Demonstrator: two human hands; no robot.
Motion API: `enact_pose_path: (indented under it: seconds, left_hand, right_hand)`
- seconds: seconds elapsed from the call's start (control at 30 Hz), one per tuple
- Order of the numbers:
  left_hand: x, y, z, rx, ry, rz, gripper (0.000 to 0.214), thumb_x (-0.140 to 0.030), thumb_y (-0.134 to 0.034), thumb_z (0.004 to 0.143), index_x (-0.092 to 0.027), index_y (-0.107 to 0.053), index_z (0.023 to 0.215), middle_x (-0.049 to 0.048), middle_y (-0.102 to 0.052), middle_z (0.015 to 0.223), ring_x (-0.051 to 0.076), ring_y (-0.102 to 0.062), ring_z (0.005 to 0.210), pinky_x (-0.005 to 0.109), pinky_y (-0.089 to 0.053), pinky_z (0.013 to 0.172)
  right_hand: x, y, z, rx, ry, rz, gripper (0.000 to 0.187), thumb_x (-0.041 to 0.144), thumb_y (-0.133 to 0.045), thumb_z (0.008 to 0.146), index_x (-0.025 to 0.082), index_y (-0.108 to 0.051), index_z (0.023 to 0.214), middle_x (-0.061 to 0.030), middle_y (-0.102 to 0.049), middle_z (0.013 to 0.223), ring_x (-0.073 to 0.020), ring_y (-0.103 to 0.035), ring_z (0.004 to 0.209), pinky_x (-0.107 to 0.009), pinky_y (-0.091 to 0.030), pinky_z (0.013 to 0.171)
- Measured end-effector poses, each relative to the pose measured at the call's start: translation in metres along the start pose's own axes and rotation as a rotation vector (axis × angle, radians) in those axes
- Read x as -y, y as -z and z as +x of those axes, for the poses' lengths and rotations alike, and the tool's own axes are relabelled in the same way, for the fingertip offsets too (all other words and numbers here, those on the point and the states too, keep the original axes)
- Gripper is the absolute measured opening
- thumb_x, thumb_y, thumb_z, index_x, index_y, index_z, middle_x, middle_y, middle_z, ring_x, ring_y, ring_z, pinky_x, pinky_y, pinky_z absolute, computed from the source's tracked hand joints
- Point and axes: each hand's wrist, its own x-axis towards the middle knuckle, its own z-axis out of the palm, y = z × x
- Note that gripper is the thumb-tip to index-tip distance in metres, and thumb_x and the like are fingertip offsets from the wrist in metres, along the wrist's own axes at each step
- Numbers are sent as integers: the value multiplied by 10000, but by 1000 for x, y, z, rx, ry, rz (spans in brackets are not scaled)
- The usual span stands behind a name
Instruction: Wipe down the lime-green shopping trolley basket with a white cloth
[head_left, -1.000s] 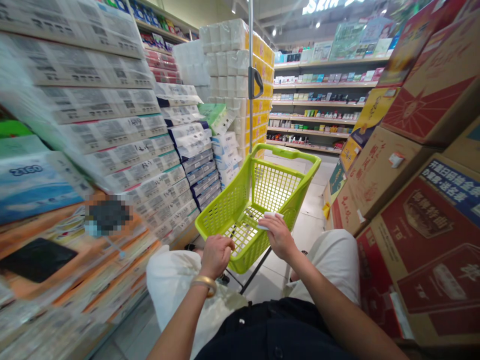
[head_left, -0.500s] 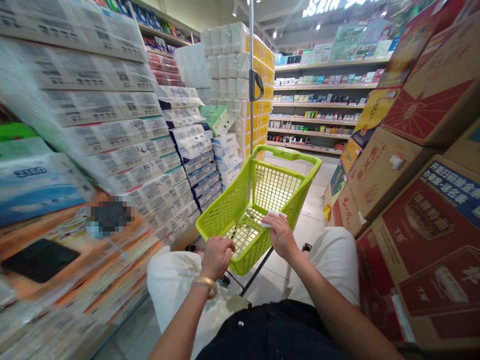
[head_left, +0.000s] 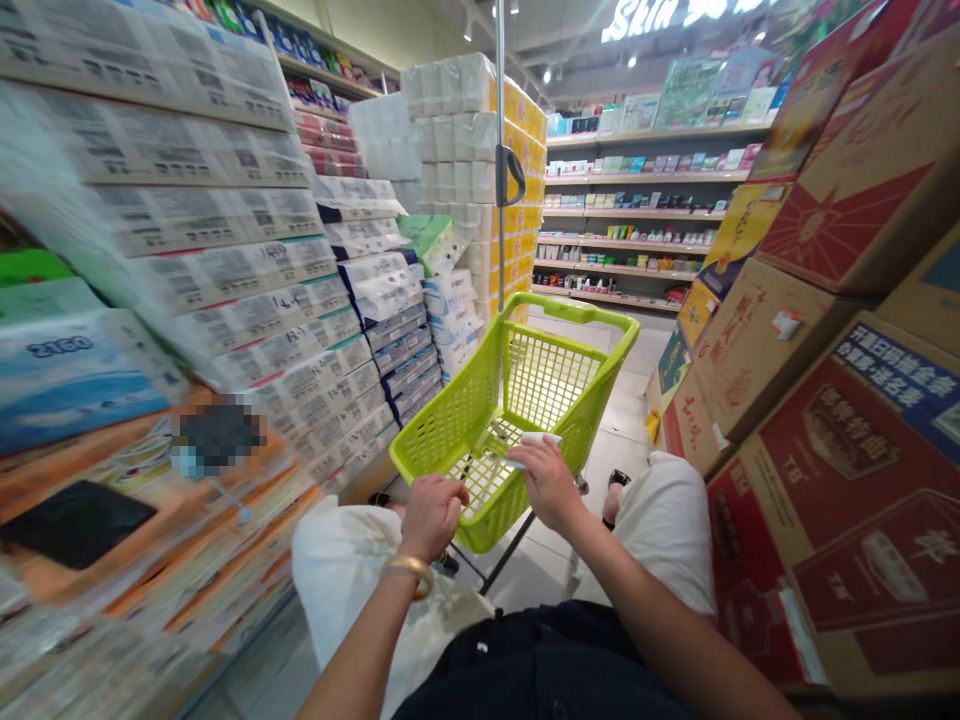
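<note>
In front of my knees stands a lime-green plastic shopping cart basket (head_left: pixel 442 420) with a lattice floor and walls, on dark legs. My left hand (head_left: pixel 433 512) is closed over the near left rim, a gold bangle on its wrist. My right hand (head_left: pixel 547 482) lies over the near right rim with a folded white tissue or cloth (head_left: pixel 543 439) under its fingers. Part of the white piece is hidden by the fingers, so I cannot tell exactly what it is. A metal pole (head_left: pixel 501 250) with a grey grip rises beside the basket.
Wrapped paper packs (head_left: pixel 247 270) are stacked at the left, with a dark tablet or phone (head_left: pixel 79 522) on orange packs below. Printed cartons (head_left: pixel 847 450) pile up close on my right. Behind the cart are yellow and white tissue stacks (head_left: pixel 517 180) and product shelves (head_left: pixel 637 210).
My right hand has slid a little left and toward me along the rim with the white piece. My left hand has stayed at its place on the rim.
</note>
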Motion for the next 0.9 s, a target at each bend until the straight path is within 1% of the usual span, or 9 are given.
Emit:
enact_pose_path:
  seconds: [0.13,0.2,0.3,0.4,0.53,0.6,0.67,0.8,0.9]
  left_hand:
    - [0,0,0,5,1,-3,281,-173,-401,754,-221,-665,670,41,-671,717,208,-576,776,364,-370,801]
    - [0,1,-1,7,2,-4,282,-171,-401,755,-222,-663,665,40,-667,709,207,-577,770,366,-368,799]
    - [-1,1,-1,3,5,-3,286,-165,-397,760,-223,-658,658,38,-659,693,205,-577,764,366,-367,800]
    - [-2,1,0,-3,7,-2,276,-160,-402,755,-221,-652,655,37,-656,691,206,-575,762,365,-365,799]
    - [-2,2,0,3,1,-1,263,-157,-413,748,-222,-655,668,33,-661,701,204,-576,768,358,-362,794]
    - [-2,2,-1,6,-2,-1,264,-155,-414,748,-222,-658,672,31,-667,707,203,-580,771,356,-364,792]
    - [-3,3,-2,5,-3,-1,268,-151,-412,750,-222,-657,669,31,-669,707,204,-583,770,357,-368,790]
    - [-4,1,-2,-9,2,-1,271,-144,-410,750,-218,-655,662,34,-669,706,204,-584,773,362,-372,798]
    - [-5,0,-2,-18,6,1,266,-146,-416,747,-218,-656,660,37,-665,699,206,-580,775,365,-370,802]
  right_hand:
    - [17,-8,-10,143,163,75,436,36,-434,849,267,-687,1119,-30,-733,1145,-186,-604,1195,-468,-302,1155]
    - [9,-3,-7,121,132,65,421,48,-427,862,259,-690,1112,-40,-734,1139,-190,-613,1184,-472,-317,1146]
    - [-10,6,4,7,-4,15,395,59,-424,861,233,-706,1077,-72,-736,1120,-226,-625,1163,-520,-330,1128]
    - [-8,3,4,-33,-41,3,389,56,-429,855,230,-711,1059,-75,-738,1113,-239,-618,1167,-535,-319,1129]
    - [19,-8,-12,126,153,71,429,37,-447,847,268,-685,1120,-32,-730,1147,-191,-594,1202,-468,-291,1160]
    - [20,-5,-12,179,215,83,436,35,-443,852,272,-676,1135,-21,-727,1153,-170,-600,1192,-436,-300,1156]
    - [7,3,-5,150,188,52,416,43,-434,862,254,-681,1122,-35,-732,1132,-174,-619,1161,-437,-327,1137]
    - [-21,15,10,-9,43,-35,376,71,-433,868,232,-706,1071,-74,-738,1087,-225,-630,1132,-507,-354,1109]
    - [-14,8,4,-18,42,-39,388,56,-431,858,234,-705,1068,-69,-740,1079,-230,-623,1138,-518,-341,1118]
